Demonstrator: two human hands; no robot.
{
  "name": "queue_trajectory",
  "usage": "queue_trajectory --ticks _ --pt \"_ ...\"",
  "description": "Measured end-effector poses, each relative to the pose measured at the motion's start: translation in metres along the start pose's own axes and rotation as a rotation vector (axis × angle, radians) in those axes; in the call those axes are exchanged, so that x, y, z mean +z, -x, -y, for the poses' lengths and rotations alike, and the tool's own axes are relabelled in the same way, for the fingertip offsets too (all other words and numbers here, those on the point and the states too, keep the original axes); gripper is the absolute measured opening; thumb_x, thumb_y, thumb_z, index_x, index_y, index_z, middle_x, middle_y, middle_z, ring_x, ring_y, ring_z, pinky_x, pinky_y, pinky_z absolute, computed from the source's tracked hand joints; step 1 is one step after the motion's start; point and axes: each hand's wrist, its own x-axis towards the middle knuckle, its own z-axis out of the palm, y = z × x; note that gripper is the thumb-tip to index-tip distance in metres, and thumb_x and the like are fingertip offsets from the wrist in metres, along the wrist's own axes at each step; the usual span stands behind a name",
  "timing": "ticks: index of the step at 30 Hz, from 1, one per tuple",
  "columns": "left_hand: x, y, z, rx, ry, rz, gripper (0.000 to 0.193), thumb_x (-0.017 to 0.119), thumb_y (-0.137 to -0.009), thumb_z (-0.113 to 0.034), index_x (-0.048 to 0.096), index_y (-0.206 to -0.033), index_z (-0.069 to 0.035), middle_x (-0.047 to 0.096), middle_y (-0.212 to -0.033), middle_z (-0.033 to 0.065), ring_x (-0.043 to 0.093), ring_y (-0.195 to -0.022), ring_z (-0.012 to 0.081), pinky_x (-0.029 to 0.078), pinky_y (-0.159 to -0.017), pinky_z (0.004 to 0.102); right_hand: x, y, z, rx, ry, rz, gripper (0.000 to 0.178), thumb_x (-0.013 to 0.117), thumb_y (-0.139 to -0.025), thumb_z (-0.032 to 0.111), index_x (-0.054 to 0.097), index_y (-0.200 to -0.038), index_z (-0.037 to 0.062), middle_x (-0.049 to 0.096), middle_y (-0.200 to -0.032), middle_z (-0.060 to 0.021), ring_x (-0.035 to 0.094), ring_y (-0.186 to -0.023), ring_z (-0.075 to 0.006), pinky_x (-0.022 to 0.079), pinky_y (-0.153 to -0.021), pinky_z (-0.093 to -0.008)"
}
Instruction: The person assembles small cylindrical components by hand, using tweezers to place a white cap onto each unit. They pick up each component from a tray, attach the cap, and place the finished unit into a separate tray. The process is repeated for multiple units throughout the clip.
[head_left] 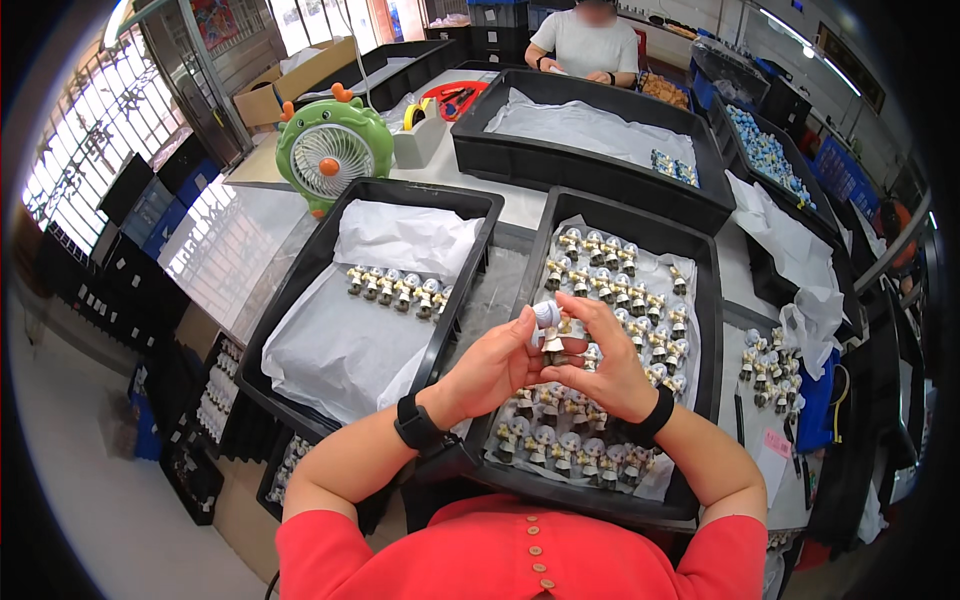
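Head view: the person's left hand [495, 365] and right hand [615, 365] are drawn together, fingers of both closed about one small pale-haired figurine [552, 342], held upright above the inner side of the right black tray [709, 350]. That tray, on the tabletop [520, 206], carries many similar figurines [565, 452] in rows on white sheeting; the left black tray [297, 288] carries a single row [398, 291] on white paper [335, 345]. Green fan [335, 160] stands beyond the left tray; a loose cluster of figurines [770, 372] lies right of the right tray.
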Motion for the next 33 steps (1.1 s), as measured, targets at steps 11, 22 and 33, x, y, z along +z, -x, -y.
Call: queue_trajectory --ticks 11,22,33 --pt "0.003 -0.001 0.0 0.061 0.083 -0.017 0.051 0.031 -0.099 -0.041 0.035 -0.135 -0.004 0.049 -0.129 0.0156 0.053 -0.114 0.0266 0.045 -0.094 0.0383 0.001 0.003 -0.006 0.138 -0.131 0.008 0.065 0.078 -0.068 0.016 0.051 -0.125 0.0048 0.051 -0.119 -0.0138 0.052 -0.11 -0.0269 0.044 -0.091 -0.036" --pt "-0.007 0.018 -0.052 -0.087 -0.194 -0.219 0.032 0.058 -0.092 -0.026 0.05 -0.117 -0.01 0.06 -0.101 0.0022 0.063 -0.092 0.0185 0.051 -0.084 0.0339 -0.003 0.003 0.0 0.169 -0.043 0.027 0.057 0.074 -0.072 0.017 0.053 -0.125 0.0083 0.052 -0.119 -0.011 0.052 -0.108 -0.0237 0.043 -0.085 -0.0333" --pt "-0.213 0.105 -0.156 -0.395 -1.716 -0.97 0.035 0.064 -0.076 -0.014 0.06 -0.108 0.001 0.065 -0.091 0.0154 0.065 -0.084 0.0267 0.052 -0.071 0.0342 0.005 0.0 -0.005 0.156 -0.042 -0.009 0.041 0.07 -0.075 0.011 0.058 -0.115 0.008 0.054 -0.116 -0.0077 0.055 -0.098 -0.0194 0.046 -0.076 -0.0306"
